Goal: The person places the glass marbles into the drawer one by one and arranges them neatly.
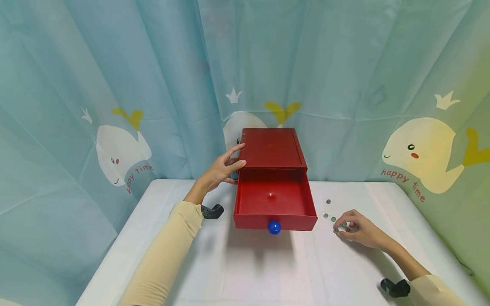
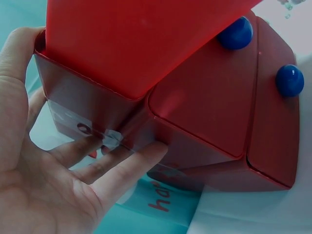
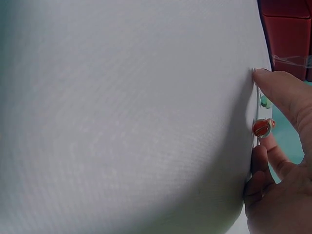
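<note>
The red drawer box (image 1: pixel 271 146) stands with its top drawer (image 1: pixel 276 222) pulled out; nothing shows inside that drawer. My left hand (image 1: pixel 220 170) rests against the box's left side, thumb and fingers spread, as the left wrist view also shows with the hand (image 2: pixel 58 185) beside the box (image 2: pixel 204 97). On the table at the right, my right hand (image 1: pixel 361 231) reaches low over small glass marbles, thumb and forefinger around one marble (image 1: pixel 335 230). In the right wrist view an orange marble (image 3: pixel 262 127) lies between the spread fingers of the hand (image 3: pixel 287 170), with a green marble (image 3: pixel 265 101) near it.
Several marbles lie between the box and my right hand, one (image 1: pixel 328 201) farther back. Two blue knobs (image 2: pixel 236 33) show on the box's closed drawers in the left wrist view. A whale-print curtain (image 1: pixel 172 85) hangs behind the white table (image 1: pixel 268 276).
</note>
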A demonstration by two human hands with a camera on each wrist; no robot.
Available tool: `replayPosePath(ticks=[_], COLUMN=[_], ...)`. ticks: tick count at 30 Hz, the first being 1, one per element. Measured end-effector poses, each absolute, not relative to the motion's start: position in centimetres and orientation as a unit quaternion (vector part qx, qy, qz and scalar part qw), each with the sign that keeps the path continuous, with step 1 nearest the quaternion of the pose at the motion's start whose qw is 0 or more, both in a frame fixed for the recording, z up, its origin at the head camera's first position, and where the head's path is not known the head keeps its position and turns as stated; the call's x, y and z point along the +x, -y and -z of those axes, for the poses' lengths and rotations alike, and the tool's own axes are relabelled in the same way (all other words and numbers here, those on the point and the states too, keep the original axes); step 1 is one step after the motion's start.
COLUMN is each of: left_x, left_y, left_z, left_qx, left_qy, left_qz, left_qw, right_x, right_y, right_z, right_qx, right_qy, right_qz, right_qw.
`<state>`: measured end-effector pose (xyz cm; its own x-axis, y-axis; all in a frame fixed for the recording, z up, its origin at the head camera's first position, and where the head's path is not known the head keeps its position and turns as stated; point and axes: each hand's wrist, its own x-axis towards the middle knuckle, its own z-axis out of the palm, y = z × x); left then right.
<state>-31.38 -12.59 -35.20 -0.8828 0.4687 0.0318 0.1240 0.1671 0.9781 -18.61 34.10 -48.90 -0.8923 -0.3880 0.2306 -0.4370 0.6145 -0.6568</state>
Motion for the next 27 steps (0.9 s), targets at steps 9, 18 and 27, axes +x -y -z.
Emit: replayPosePath(ticks=[9,18,27], left_x=[-31.32,-31.45,-31.3], left_y=[12.67,12.67,12.63], left_z=[35.08,35.25,35.21], left_qx=[0.197,0.197,0.201], left_qy=[-0.751,-0.747,-0.748], left_qz=[-0.615,-0.618,-0.617], left_qw=[0.14,0.143,0.141], right_x=[-18.65,-18.8,-18.81], right_y=[-34.05,-34.19,-34.18], right_z=[48.95,48.94,48.85], right_qx=[0.226,0.221,0.21], right_qy=[0.9,0.903,0.907], right_qz=[-0.372,-0.366,-0.363], right_qw=[0.033,0.029,0.015])
